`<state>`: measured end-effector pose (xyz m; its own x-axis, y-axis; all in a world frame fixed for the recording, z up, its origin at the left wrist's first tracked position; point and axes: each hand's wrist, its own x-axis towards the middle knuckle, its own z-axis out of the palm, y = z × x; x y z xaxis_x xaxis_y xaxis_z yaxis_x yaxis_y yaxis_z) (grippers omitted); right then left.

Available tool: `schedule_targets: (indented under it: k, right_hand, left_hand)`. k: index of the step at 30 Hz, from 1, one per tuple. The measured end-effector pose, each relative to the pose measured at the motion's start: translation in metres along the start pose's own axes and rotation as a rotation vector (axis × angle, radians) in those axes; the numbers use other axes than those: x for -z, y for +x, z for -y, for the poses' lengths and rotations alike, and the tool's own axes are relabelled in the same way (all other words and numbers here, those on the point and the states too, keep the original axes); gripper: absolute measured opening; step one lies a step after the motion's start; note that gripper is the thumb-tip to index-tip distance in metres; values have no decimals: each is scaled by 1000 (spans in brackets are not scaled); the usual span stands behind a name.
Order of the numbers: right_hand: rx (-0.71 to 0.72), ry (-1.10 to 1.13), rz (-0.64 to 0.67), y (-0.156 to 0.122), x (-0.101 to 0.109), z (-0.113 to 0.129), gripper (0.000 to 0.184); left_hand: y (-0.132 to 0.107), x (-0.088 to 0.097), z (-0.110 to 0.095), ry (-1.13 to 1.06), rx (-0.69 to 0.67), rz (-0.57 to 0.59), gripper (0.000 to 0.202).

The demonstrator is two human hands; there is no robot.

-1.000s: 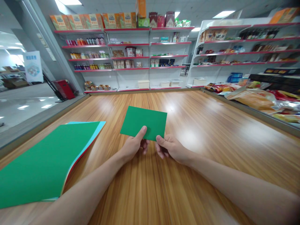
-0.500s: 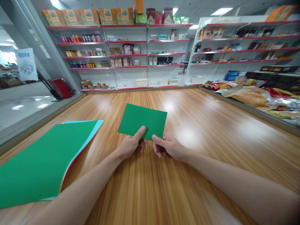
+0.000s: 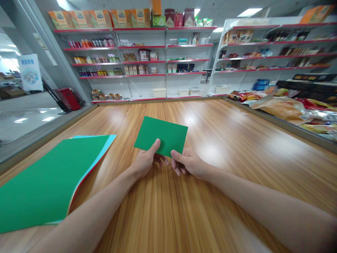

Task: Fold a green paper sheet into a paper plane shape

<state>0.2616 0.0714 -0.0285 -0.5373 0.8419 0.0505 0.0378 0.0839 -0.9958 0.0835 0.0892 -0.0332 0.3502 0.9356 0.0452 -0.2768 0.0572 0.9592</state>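
Note:
A small green rectangle of paper (image 3: pixel 164 133) is held above the wooden table, tilted slightly down to the right. My right hand (image 3: pixel 191 163) pinches its lower right corner, thumb on top and fingers curled beneath. At the lower left edge, my left hand (image 3: pixel 144 161) has its thumb over the paper and its fingers underneath; a small shadow lies beside that thumb. The underside of the paper is hidden. Left of my hands lies a stack of large coloured sheets (image 3: pixel 52 175), green on top, with light blue and red edges showing.
The wooden table (image 3: pixel 223 211) has a raised rim. Past its right side lie packaged snacks (image 3: pixel 284 109) and dark boxes. Stocked shelves (image 3: pixel 142 80) stand behind the table. A red object (image 3: pixel 67 98) and a sign (image 3: pixel 30 72) are on the floor side at left.
My left thumb has shifted a little left and up on the green paper, and the fingers below have spread slightly. The paper has barely turned. My right hand keeps its grip.

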Motion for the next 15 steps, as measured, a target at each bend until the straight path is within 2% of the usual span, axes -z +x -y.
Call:
schedule_targets:
  k: [6,15]
  right_hand:
    - [2,8,37,1,1,-3,58]
    - [-23,-7,54,-1,-1,3,57]
  left_hand:
    - [-2,3,-7,-39,15,68,34]
    - [0,2,-8,-81,27,-8,31]
